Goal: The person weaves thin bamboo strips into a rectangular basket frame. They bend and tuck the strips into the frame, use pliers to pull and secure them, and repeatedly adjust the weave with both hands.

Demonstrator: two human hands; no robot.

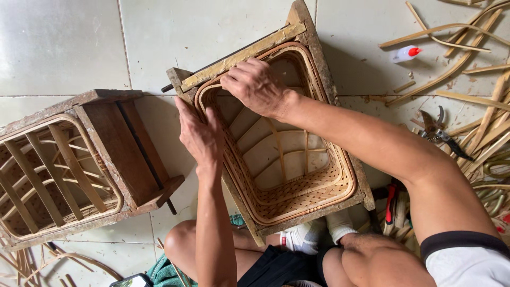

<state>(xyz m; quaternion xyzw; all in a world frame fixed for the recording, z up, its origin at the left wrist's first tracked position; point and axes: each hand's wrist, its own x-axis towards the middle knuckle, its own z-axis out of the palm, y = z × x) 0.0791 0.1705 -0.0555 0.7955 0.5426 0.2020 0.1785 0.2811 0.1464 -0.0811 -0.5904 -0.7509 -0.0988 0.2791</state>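
Note:
A half-woven rattan basket (pixel 297 196) sits inside a square wooden frame mould (pixel 241 56) on the tiled floor, propped against my knees. My left hand (pixel 199 135) presses flat against the left rim of the basket and frame. My right hand (pixel 257 85) reaches across and grips the rim strip at the far left corner, fingers curled over it. The basket's base is open ribs, its walls tightly woven.
A second wooden frame (pixel 133 154) with a ribbed basket (pixel 48 175) lies to the left. Loose rattan strips (pixel 467 69), a small white bottle with a red cap (pixel 405 53), pruning shears (pixel 443 135) and red-handled tools (pixel 392 202) lie to the right.

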